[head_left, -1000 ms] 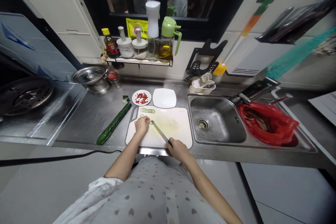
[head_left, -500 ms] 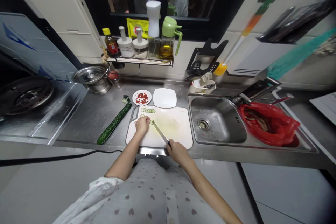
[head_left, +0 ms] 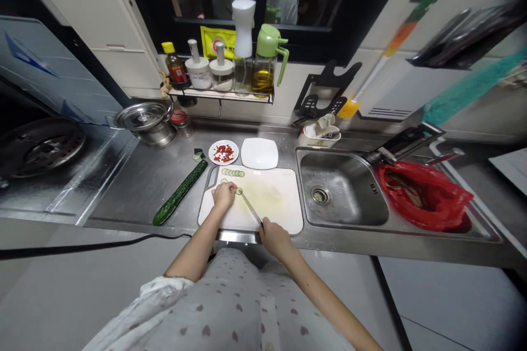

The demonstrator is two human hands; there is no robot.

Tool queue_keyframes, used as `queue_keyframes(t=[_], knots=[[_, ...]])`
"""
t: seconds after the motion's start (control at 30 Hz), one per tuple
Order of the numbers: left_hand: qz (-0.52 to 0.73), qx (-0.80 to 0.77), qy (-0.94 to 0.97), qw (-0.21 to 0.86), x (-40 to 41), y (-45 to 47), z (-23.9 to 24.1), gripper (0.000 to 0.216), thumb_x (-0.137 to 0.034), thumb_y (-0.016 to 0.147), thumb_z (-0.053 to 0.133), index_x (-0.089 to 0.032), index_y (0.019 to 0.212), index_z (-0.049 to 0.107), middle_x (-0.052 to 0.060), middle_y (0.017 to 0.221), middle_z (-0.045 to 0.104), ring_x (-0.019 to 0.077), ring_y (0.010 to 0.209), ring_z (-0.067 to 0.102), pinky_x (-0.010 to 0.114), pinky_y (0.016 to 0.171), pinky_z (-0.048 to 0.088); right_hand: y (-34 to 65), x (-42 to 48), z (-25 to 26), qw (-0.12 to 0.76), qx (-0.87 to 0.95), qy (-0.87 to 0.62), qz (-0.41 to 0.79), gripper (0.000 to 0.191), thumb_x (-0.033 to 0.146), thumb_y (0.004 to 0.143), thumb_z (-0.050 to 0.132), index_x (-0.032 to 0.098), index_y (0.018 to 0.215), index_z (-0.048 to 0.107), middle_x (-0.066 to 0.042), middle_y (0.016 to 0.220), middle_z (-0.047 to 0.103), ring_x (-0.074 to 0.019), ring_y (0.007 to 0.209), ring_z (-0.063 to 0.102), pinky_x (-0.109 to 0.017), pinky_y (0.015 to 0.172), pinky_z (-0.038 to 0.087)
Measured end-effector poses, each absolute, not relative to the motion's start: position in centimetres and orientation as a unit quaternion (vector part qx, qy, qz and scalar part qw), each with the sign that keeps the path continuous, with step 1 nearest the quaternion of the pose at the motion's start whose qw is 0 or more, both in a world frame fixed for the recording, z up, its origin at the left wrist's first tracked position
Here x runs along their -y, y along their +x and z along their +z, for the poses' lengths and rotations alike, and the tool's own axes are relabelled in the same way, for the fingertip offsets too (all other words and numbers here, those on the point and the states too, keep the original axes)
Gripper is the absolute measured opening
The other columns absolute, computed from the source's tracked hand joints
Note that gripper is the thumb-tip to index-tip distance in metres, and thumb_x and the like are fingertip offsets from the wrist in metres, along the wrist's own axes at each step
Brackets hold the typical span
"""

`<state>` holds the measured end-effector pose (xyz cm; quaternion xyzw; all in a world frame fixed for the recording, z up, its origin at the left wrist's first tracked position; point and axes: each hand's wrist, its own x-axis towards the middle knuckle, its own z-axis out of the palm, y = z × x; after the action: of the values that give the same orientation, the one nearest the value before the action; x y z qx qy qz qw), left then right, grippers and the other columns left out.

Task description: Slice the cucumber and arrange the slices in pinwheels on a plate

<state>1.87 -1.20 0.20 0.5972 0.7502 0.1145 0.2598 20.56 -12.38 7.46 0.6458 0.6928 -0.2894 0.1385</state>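
Observation:
My right hand is wrapped round the handle of a kitchen knife, its blade slanting up and left across a white cutting board. At the blade's tip is a thin cucumber slice. My left hand is closed, its fingertips pinched at the slice's left edge. Above it, an overlapping row of cucumber slices lies near the board's top left. Another slice shows partly behind my left hand. A long green cucumber rests on the steel counter left of the board.
Behind the board stand a plate of chopped red pieces and a white plate. Cucumber scraps lie beside them. A sink and red plastic bag are at right, a lidded pot at back left, a condiment rack above.
My right hand and the knife have shifted slightly left and down. My left hand stays almost in place at the slice. The whole view has moved a little.

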Motion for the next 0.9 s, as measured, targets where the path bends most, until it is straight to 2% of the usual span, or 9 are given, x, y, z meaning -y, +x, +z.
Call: queue_keyframes(t=[0.9], knots=[[0.118, -0.752, 0.59, 0.269, 1.0, 1.7, 0.0, 0.023, -0.022, 0.084, 0.052, -0.029, 0.09, 0.073, 0.002, 0.099, 0.073, 0.0225, 0.101, 0.062, 0.037, 0.09, 0.035, 20.8, 10.5, 8.2, 0.16, -0.708, 0.626, -0.286, 0.029, 0.026, 0.095, 0.035, 0.015, 0.113, 0.055, -0.016, 0.106, 0.068, -0.0259, 0.099, 0.065, -0.033, 0.075, 0.044]])
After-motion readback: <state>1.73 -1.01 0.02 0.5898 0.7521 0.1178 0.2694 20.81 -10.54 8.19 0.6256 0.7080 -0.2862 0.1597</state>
